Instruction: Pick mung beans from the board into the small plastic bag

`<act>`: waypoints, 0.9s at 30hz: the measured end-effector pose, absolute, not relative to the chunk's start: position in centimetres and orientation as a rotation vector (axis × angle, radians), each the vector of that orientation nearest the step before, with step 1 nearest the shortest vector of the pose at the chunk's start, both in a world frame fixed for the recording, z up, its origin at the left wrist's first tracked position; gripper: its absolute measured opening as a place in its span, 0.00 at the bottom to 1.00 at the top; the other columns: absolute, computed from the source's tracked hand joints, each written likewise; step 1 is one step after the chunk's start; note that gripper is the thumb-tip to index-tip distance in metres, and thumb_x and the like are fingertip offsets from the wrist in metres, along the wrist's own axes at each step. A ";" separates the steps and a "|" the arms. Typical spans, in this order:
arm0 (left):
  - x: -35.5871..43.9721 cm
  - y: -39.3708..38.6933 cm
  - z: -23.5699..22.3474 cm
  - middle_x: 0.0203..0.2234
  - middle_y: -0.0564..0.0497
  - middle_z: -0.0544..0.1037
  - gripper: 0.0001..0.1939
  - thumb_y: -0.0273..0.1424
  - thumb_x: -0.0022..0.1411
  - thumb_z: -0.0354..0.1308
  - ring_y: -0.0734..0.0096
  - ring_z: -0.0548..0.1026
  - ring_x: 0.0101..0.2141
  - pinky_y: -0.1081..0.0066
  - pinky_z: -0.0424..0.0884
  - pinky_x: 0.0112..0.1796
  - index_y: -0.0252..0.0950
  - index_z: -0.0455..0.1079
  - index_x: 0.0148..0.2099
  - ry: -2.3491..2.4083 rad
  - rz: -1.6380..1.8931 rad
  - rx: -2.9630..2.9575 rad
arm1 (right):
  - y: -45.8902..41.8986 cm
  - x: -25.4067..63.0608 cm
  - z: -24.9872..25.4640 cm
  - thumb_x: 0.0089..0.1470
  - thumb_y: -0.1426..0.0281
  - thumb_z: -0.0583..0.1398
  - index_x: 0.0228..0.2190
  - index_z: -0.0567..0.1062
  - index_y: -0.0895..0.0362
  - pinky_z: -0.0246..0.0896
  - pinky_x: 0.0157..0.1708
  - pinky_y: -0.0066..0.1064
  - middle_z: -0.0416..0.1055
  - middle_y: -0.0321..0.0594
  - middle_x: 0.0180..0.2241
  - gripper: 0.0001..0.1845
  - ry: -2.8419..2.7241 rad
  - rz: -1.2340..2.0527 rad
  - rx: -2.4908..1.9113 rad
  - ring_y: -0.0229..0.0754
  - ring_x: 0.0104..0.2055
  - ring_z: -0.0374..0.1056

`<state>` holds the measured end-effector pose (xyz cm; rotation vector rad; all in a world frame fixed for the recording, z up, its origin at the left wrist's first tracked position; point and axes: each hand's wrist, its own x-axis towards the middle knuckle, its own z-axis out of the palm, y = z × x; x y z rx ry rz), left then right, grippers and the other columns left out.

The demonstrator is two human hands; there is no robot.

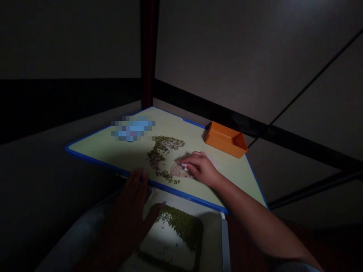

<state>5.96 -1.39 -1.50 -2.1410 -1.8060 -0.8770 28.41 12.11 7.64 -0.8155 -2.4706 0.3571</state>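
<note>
My right hand (200, 168) is over the yellow tabletop (124, 153), its thumb and fingers brought together in a pinch. Beneath its fingertips shows a pale pink fan-shaped patch (176, 170) with fine curved lines; I cannot tell whether it is a loose piece or printed on the top. Whatever the fingers hold is too small or hidden. Small green-brown beans (167, 144) lie scattered in a curved band just left of that hand. In shadow, my left hand (133, 200) rests its stretched fingers at the blue front edge, thumb spread over a pale tray (211, 223).
More green beans (181, 223) lie in the tray below the table's front edge. An orange open box (227, 139) stands at the back right. Toward the back left lies a light-blue item (133, 128), blurred out. Walls (227, 56) close in behind the table.
</note>
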 end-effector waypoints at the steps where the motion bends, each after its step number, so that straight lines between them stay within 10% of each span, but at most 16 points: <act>1: 6.0 -1.4 -1.5 0.66 0.30 0.55 0.46 0.54 0.61 0.46 0.44 0.54 0.66 0.49 0.63 0.58 0.27 0.42 0.70 -1.811 -0.882 -2.145 | 12.1 28.4 7.6 0.62 0.67 0.57 0.43 0.79 0.54 0.54 0.44 0.37 0.80 0.40 0.39 0.12 -2.475 0.356 -0.808 0.42 0.40 0.69; 27: 6.0 -1.6 -1.5 0.68 0.34 0.52 0.46 0.52 0.61 0.48 0.46 0.53 0.66 0.49 0.61 0.59 0.32 0.37 0.71 -1.861 -0.916 -2.159 | 12.3 29.0 7.5 0.62 0.67 0.57 0.43 0.78 0.53 0.52 0.43 0.37 0.79 0.39 0.37 0.12 -2.536 0.384 -0.725 0.41 0.39 0.68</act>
